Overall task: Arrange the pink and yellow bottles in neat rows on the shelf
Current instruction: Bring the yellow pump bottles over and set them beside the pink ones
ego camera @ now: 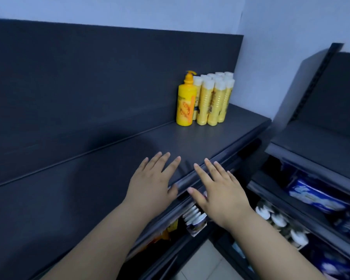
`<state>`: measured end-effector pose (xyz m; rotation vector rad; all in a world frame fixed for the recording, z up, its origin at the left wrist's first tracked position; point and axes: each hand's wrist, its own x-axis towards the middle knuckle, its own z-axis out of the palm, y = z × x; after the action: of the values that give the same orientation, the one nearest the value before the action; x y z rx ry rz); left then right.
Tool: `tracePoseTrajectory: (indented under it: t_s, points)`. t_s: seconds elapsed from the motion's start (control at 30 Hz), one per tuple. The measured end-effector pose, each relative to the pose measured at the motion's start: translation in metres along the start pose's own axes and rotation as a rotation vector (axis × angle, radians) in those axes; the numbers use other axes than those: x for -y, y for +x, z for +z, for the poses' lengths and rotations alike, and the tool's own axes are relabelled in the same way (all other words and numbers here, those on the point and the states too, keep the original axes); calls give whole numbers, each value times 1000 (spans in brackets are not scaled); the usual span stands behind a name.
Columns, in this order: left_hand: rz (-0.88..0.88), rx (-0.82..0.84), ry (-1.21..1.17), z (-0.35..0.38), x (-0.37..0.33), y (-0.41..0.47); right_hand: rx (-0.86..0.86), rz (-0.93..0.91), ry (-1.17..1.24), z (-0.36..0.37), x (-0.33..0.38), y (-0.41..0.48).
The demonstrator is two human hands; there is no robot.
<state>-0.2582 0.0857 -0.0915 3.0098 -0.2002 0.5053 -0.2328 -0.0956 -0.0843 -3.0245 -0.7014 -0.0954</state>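
Note:
A yellow pump bottle stands upright at the far right end of the dark top shelf. Right beside it stands a tight cluster of several yellow bottles with white caps, packed in rows against the back panel. No pink bottle is in view. My left hand hovers flat over the shelf's front edge, fingers spread, holding nothing. My right hand is spread the same way just beyond the front edge, also holding nothing. Both hands are well short of the bottles.
A lower shelf beneath holds white-capped bottles and orange packs. To the right, a second rack carries blue packages and white-lidded jars. A tiled floor shows between the racks.

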Motion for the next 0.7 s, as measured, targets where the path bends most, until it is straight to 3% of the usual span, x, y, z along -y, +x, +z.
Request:
tracePoseTrajectory:
  t_s: [0.33,0.7]
  points:
    - [-60,14,-66,52,50,104,57,-2,-15,9,-27,119]
    - [-29,78,-122,100,71,174,135,68,155,35,-62,200]
